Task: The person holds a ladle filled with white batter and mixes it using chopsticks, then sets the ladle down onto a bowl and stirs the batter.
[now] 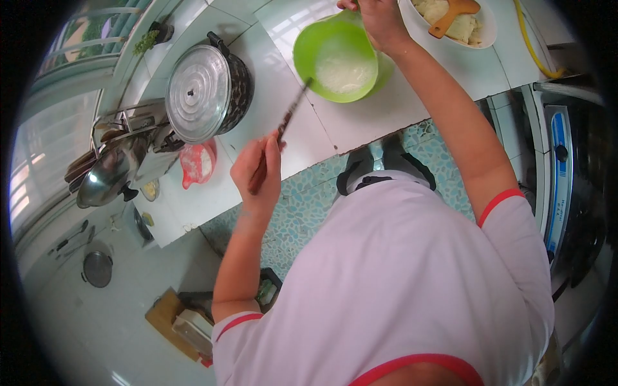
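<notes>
My left hand [256, 168] is closed around dark brown chopsticks [293, 114], held slantwise over the white counter. Their far tips reach the near left side of a green plastic bowl [308, 55]; whether they touch it I cannot tell. White, floury-looking contents [346, 69] lie in the bowl, which appears tilted. At the bowl's far edge, my right hand [384, 27] is closed on its rim or handle, with the fingertips partly cut off by the frame. Left of my left hand, a red scoop [193, 166] with white powder rests on the counter.
A lidded pot [199, 93] stands at the back left, beside a utensil rack [125, 132] and a steel wok-like pan [112, 174]. A white bowl [486, 32] with dough-like pieces and a wooden paddle [454, 14] sits at right. The counter edge [309, 161] runs before my body.
</notes>
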Demonstrator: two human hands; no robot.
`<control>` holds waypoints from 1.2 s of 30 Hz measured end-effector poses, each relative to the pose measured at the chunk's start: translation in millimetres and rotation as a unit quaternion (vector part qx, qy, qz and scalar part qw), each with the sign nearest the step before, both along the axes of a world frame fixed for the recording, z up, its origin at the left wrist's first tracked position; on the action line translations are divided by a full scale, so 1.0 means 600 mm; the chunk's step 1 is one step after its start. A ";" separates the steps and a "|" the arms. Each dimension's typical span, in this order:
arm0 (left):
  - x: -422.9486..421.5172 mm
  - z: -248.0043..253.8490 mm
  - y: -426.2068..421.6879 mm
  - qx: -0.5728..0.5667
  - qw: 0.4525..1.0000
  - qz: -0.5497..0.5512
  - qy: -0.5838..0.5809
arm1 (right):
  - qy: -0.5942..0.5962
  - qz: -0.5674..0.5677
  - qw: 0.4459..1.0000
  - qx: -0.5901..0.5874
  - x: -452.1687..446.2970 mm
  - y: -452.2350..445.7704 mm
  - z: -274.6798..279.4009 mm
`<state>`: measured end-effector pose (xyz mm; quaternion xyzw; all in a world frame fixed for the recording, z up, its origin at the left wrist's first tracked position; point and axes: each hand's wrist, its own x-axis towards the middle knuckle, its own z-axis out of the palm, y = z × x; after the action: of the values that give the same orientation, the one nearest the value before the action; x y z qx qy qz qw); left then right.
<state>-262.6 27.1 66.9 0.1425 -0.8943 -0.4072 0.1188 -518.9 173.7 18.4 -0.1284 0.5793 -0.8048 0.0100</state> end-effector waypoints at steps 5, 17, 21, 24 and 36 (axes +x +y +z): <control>0.001 -0.035 0.012 -0.055 0.996 -0.073 0.015 | 0.012 0.016 1.000 -0.022 -0.010 -0.003 -0.011; -0.226 0.058 -0.091 0.112 0.989 -0.098 0.017 | -0.078 0.019 0.996 -0.048 -0.047 -0.003 -0.062; -0.286 0.100 -0.089 0.106 0.975 -0.197 0.011 | -0.096 0.089 0.987 -0.089 -0.060 0.008 -0.069; -0.256 0.089 -0.118 0.107 0.986 -0.120 -0.049 | -0.121 0.102 0.980 -0.118 -0.069 0.012 -0.072; -0.279 0.080 -0.027 0.124 0.979 -0.158 0.046 | -0.143 0.086 0.975 -0.147 -0.106 0.019 -0.142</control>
<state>-430.2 11.0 114.8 -0.0060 -0.8416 -0.5347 0.0758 -582.5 185.1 -66.9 -0.0608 0.4342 -0.8873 0.1430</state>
